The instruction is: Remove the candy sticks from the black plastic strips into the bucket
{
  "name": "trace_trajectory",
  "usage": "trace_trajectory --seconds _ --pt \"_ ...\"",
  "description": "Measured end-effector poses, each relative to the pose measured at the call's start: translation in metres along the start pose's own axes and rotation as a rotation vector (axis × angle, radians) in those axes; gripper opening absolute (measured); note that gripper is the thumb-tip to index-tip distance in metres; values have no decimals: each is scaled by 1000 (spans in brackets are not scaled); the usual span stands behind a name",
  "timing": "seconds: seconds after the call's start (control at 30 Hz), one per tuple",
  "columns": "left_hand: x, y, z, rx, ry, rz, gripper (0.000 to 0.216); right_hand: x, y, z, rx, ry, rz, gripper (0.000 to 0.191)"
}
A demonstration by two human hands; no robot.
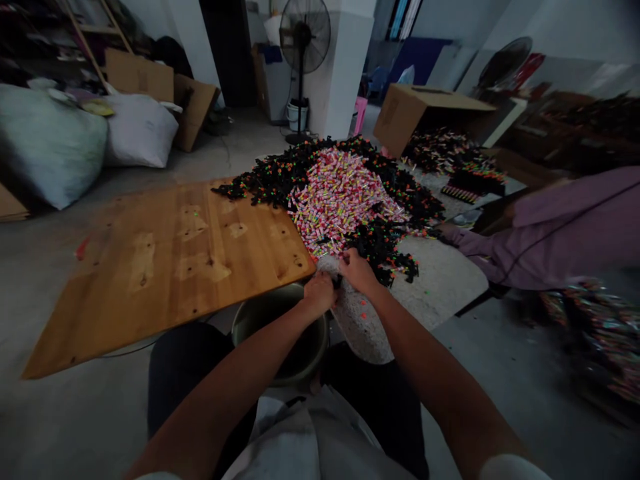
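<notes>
My left hand [320,293] is closed above the bucket's right rim, close to the corner of the wooden board. A small dark shape shows by its fingers, too unclear to name. Just to its right, my right hand [357,270] pinches with thumb and forefinger at the near edge of a heap; what lies in the pinch is too small to make out. The heap holds small pink, white and yellow tubes [343,193] in its middle. Around them lie black plastic pieces [280,170] with orange and green tips. Under my hands is a speckled grey tabletop [363,330].
A wooden board [165,267] extends left, over an open bucket [245,327] between my knees. At right, a co-worker's purple sleeve [565,217] reaches to the table. Behind stand a cardboard box [400,117] and a floor fan [303,40]; filled sacks [50,143] lie left.
</notes>
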State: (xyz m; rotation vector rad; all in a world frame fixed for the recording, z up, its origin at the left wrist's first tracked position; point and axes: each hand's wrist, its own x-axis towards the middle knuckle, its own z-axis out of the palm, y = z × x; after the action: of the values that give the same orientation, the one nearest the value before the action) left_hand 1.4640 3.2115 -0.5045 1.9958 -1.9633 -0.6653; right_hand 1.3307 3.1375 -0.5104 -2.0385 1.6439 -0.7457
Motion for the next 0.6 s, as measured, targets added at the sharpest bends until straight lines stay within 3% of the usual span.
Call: trace_trajectory --seconds 0.17,0.37,0.47,0.6 --pt "1 -20 -3 -356 4 52 28 -34 24 -6 611 -57 40 31" --pt "-12 -37 -4 -1057 -237 166 39 -69 7 -12 854 -138 53 37" --pt "-20 -38 -6 -1135 -315 166 42 -77 -3 -16 893 -147 34 37" --pt "-26 -36 -9 -1062 -293 188 43 -80 -10 -21 934 -176 26 36"
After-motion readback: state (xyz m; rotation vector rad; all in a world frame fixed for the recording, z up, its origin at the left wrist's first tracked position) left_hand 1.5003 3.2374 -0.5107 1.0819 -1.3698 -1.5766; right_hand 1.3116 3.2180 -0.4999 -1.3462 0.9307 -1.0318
